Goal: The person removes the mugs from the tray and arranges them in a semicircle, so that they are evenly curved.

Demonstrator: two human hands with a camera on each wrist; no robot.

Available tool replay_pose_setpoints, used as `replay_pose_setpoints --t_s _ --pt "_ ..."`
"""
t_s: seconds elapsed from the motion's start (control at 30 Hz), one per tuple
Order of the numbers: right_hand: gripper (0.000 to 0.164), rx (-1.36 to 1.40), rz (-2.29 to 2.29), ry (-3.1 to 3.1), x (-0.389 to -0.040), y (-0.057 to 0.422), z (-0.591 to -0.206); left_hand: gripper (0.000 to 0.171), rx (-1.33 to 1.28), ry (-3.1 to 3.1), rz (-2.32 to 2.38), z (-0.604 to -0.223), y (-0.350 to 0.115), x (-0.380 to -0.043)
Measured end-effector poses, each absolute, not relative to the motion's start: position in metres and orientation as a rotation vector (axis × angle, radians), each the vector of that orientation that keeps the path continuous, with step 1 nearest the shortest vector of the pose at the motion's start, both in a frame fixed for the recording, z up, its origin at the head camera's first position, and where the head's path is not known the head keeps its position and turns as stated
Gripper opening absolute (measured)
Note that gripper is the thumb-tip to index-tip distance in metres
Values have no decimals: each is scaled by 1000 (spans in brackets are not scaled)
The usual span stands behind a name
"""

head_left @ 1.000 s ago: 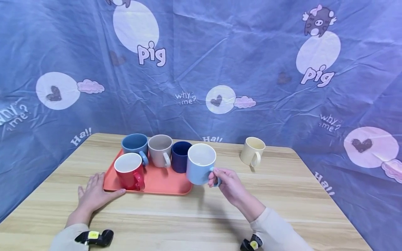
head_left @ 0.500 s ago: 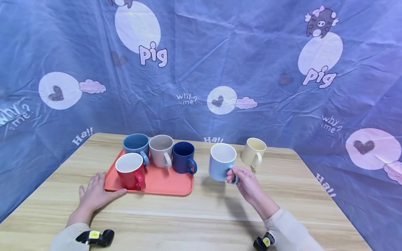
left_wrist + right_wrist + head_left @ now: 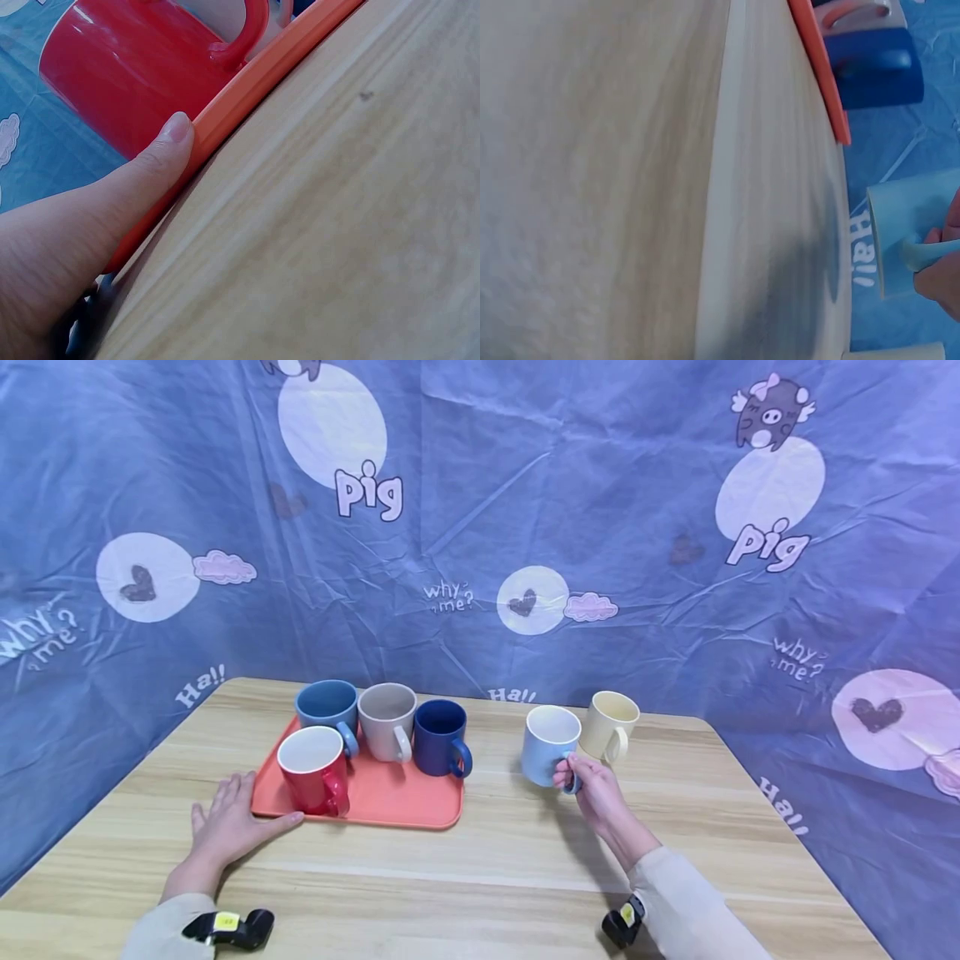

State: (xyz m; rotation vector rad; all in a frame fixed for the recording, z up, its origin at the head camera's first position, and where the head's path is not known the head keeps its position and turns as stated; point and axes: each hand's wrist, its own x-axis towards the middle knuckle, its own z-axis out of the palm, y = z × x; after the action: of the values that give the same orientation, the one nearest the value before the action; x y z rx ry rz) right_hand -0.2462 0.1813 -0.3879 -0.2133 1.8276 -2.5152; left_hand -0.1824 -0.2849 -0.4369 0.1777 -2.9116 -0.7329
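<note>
The right hand (image 3: pixel 596 789) grips the light-blue mug (image 3: pixel 543 756) by its handle (image 3: pixel 922 256), above the surface (image 3: pixel 435 893) near the cream mug (image 3: pixel 602 725). The left hand (image 3: pixel 231 827), fingers (image 3: pixel 244 788) spread, touches the orange tray (image 3: pixel 408 797) bearing 4 mugs (image 3: pixel 384 727).

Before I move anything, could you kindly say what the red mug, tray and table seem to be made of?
Red mug: probably glazed ceramic, given its glossy highlights.
Tray: likely plastic, smooth and evenly coloured with a raised rim.
Table: wood or wood-look laminate; grain shows, but not which.
</note>
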Motion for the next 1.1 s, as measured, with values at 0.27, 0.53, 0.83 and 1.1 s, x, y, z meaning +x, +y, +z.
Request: replay_pose_setpoints --t_s 0.27,0.53,0.83,1.1 --pt "32 -159 -2598 1742 -262 187 -396 115 175 -2906 -732 -439 -284 -182" --pt "34 -156 -2614 1711 -279 194 -404 116 194 -2913 -730 -441 -285 -184" --pt "34 -107 -2639 1702 -288 200 -410 116 203 -2927 -736 -440 -285 -184" --pt "31 -64 -2653 1716 -295 203 -410 116 211 -2929 -741 -438 -285 -184"
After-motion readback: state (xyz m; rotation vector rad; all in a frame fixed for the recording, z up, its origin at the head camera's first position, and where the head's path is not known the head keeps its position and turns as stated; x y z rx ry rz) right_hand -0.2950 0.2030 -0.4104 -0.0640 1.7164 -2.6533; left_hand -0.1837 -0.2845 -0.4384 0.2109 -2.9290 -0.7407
